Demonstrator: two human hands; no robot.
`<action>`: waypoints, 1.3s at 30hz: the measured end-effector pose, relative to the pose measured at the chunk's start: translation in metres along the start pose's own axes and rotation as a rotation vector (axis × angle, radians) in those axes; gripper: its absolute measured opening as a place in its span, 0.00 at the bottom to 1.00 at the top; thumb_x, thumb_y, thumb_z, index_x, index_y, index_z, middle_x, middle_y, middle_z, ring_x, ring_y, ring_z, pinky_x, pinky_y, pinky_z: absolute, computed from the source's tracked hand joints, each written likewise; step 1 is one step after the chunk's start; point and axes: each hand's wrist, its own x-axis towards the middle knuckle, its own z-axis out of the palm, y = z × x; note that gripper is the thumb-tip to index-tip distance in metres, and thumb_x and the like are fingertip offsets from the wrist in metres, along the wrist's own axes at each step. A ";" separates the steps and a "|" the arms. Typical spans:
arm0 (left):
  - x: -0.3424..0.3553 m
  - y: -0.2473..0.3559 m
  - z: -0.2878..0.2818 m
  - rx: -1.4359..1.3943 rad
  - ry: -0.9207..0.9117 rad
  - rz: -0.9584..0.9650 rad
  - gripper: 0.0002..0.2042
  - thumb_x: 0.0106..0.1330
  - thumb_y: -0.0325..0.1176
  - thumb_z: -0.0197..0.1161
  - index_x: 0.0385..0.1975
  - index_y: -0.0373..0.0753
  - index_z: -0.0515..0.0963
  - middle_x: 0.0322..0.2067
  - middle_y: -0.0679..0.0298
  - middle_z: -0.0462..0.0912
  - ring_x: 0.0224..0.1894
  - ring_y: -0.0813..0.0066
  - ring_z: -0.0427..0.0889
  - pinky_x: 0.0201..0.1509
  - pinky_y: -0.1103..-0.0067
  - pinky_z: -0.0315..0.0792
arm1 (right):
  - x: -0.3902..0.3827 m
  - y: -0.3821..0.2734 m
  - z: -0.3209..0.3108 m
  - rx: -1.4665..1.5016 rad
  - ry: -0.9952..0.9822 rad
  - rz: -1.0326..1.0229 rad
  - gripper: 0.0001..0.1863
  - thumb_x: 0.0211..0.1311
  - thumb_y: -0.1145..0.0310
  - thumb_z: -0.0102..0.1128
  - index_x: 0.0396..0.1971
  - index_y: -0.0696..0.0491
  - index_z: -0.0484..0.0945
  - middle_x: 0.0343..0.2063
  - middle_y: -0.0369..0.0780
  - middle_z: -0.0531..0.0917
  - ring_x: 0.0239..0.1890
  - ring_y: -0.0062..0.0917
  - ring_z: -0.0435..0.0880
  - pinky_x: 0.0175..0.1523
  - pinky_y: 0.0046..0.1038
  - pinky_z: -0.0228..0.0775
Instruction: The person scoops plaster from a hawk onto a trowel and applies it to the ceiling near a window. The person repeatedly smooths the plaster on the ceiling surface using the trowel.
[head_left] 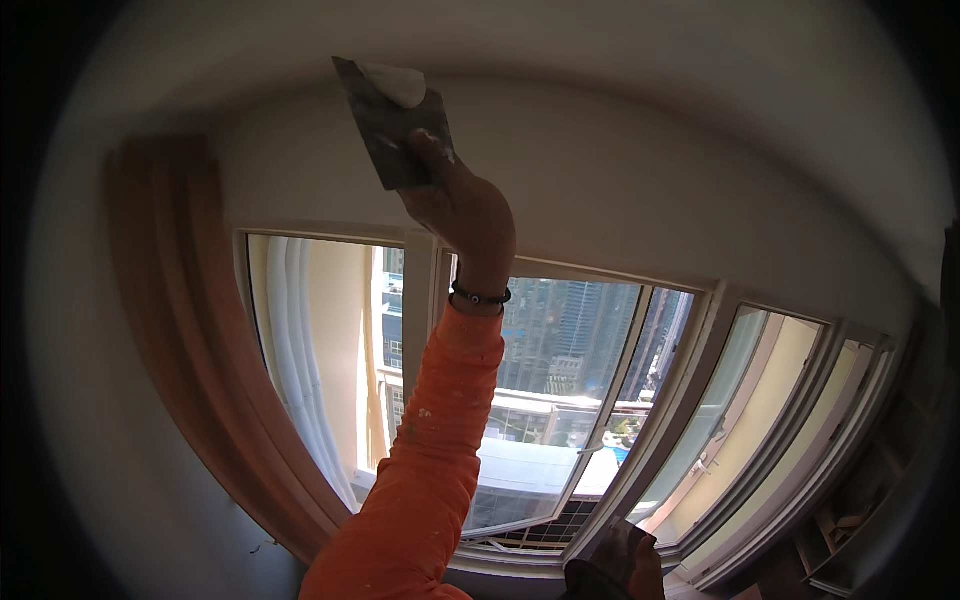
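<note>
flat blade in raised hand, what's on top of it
A white patch lies on the blade near its upper edge. The left hand covers part of its lower right; the far face is hidden.

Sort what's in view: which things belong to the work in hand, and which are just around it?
In use:
- flat dark blade, gripped in the raised left hand
- white, paste-like lump on the blade
- right hand, low down, apparently with a dark flat thing, unclear

Just around:
- brown curtain
- white curtain
- window frame
</note>
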 end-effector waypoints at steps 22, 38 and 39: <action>0.029 0.024 0.111 0.383 -0.014 0.353 0.28 0.75 0.27 0.44 0.75 0.32 0.52 0.68 0.43 0.61 0.69 0.45 0.64 0.65 0.51 0.64 | -0.063 -0.008 -0.124 0.145 0.166 -0.057 0.30 0.80 0.47 0.43 0.59 0.61 0.73 0.45 0.41 0.82 0.43 0.22 0.80 0.47 0.28 0.76; -0.143 0.031 0.229 0.426 -0.102 0.238 0.36 0.71 0.30 0.52 0.77 0.33 0.45 0.72 0.43 0.54 0.72 0.41 0.55 0.66 0.46 0.58 | -0.160 0.025 -0.197 0.276 0.415 -0.103 0.33 0.80 0.43 0.43 0.62 0.61 0.72 0.47 0.41 0.81 0.43 0.22 0.80 0.46 0.26 0.76; -0.169 0.038 0.245 0.373 -0.096 0.250 0.36 0.69 0.26 0.52 0.77 0.34 0.48 0.73 0.45 0.55 0.73 0.43 0.56 0.68 0.46 0.55 | -0.167 0.026 -0.200 0.285 0.432 -0.109 0.34 0.80 0.43 0.43 0.62 0.61 0.72 0.47 0.41 0.81 0.43 0.22 0.80 0.46 0.26 0.76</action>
